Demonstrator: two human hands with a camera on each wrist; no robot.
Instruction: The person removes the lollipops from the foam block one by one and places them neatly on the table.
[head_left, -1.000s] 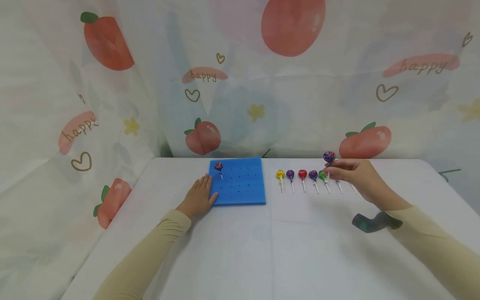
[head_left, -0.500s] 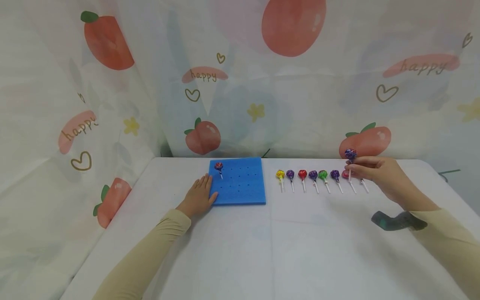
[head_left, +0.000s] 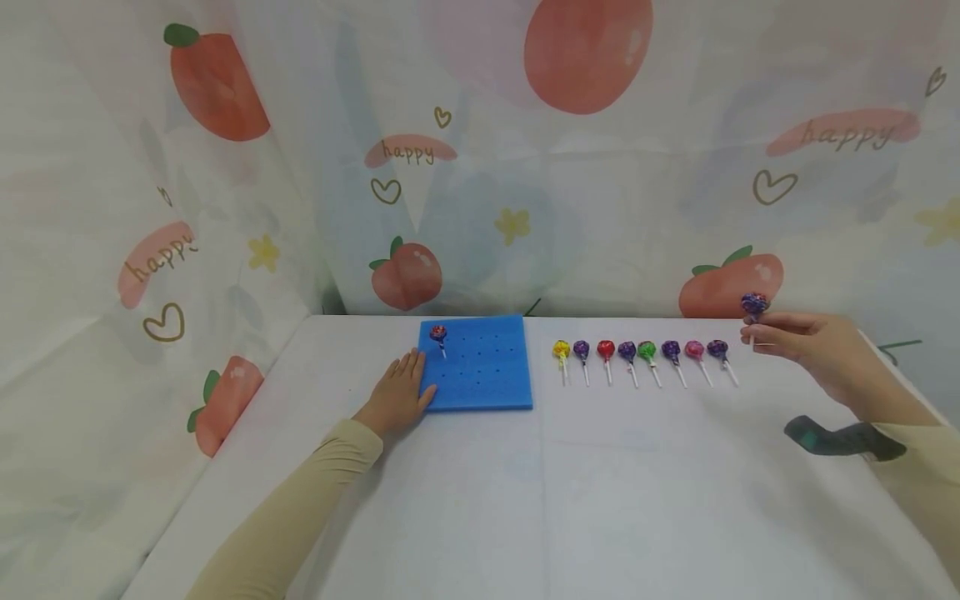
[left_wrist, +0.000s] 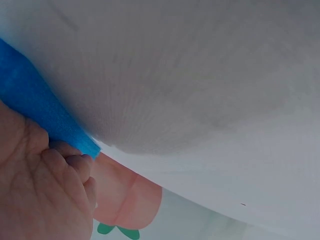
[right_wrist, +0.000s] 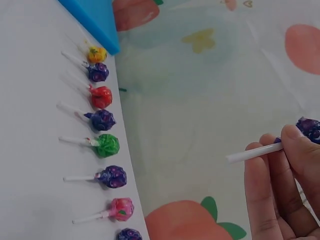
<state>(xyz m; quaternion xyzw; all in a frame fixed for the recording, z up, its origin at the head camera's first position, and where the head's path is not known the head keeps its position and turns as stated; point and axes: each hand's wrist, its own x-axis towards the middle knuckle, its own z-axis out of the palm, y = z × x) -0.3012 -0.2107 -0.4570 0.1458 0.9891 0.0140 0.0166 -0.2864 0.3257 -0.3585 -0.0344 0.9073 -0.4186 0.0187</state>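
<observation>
In the head view my right hand (head_left: 813, 346) pinches a purple-wrapped lollipop (head_left: 754, 305) upright by its stick, in the air past the right end of a row of lollipops. The right wrist view shows its white stick (right_wrist: 255, 153) between thumb and fingers. My left hand (head_left: 396, 390) lies flat at the left edge of a blue foam board (head_left: 487, 392), fingers straight and touching it. One lollipop (head_left: 438, 333) with a dark red and purple wrapper stands in the board's upper left part. The left wrist view catches the palm (left_wrist: 40, 185) against the board's side.
Several lollipops lie in a row on the white table: a yellow one (head_left: 561, 350), a red one (head_left: 606, 350), a green one (head_left: 647, 351), a pink one (head_left: 694, 350) and purple ones (head_left: 717, 349). Small holes dot the board. A printed curtain (head_left: 600, 192) hangs behind.
My right hand has travelled rightward above the row with the lollipop in its fingers, uncovering the pink and last purple ones. My left hand stays in place on the board's edge.
</observation>
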